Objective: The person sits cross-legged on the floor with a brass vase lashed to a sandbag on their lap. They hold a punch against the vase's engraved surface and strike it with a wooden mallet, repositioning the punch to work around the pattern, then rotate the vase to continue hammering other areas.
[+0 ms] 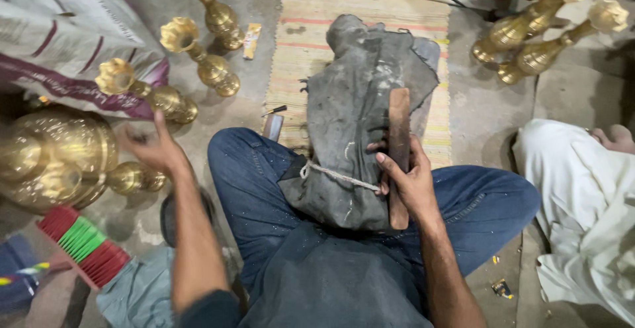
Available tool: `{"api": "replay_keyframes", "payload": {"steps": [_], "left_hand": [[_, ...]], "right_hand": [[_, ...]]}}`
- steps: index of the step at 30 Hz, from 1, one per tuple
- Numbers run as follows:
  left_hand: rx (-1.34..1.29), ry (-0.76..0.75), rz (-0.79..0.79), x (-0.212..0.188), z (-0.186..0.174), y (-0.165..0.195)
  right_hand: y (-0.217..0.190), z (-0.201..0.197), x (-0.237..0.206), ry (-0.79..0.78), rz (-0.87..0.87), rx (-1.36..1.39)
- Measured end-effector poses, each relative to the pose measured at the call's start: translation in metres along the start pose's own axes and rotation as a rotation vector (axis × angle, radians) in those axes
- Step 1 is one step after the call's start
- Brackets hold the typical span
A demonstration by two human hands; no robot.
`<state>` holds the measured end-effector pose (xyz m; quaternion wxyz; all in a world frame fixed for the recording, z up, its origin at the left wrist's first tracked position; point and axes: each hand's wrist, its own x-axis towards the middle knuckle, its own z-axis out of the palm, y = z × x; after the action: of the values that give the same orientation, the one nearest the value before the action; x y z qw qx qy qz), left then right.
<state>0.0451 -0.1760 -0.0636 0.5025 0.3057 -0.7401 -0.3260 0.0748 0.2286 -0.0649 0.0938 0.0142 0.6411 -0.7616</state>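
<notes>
- the right hand (409, 181) is gripping a flat wooden stick (399, 156), fingers wrapped round its middle, pressing it upright against a grey cloth-wrapped bundle (354, 123).
- that bundle is lying lengthwise over the person's right thigh, tied near its lower end with a pale cord (337, 176), its far end reaching out over the striped woven mat (311, 24).
- the left hand (151, 147) is holding nothing; its fingers are spread wide and blurred, hovering just above a small brass piece (134, 177) on the concrete floor (245, 110).
- beside that hand a big round brass vessel (56, 153) is sitting at the left edge of the floor, with a white and maroon sack (73, 43) behind it.
- three brass candlestick-like stands (198, 57) are lying on their sides between the sack and the mat; two more (542, 37) are lying towards the far right corner.
- a red and green brush (83, 245) is resting near the left elbow, and another person's white-clad leg (582, 196) is showing at the right edge.
- it looks to me as though he is fetching a brass piece to work on the padded rest; that would call for the open hand closing on the small piece while the stick is kept steady.
</notes>
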Motion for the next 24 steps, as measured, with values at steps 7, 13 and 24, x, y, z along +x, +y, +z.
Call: {"api": "replay_keyframes", "payload": {"steps": [7,13,24], "left_hand": [[-0.148,-0.282,-0.541,0.057,0.043,0.019],[-0.239,-0.116,-0.21,0.034,0.025,0.016],[-0.399,-0.589,0.094,0.005,0.004,0.105]], "right_hand": [[-0.008,0.008,-0.003,0.015,0.035,0.005],[-0.019,0.009,-0.005,-0.014,0.021,-0.161],[-0.04,0.037,0.063,0.261,-0.195,-1.118]]}}
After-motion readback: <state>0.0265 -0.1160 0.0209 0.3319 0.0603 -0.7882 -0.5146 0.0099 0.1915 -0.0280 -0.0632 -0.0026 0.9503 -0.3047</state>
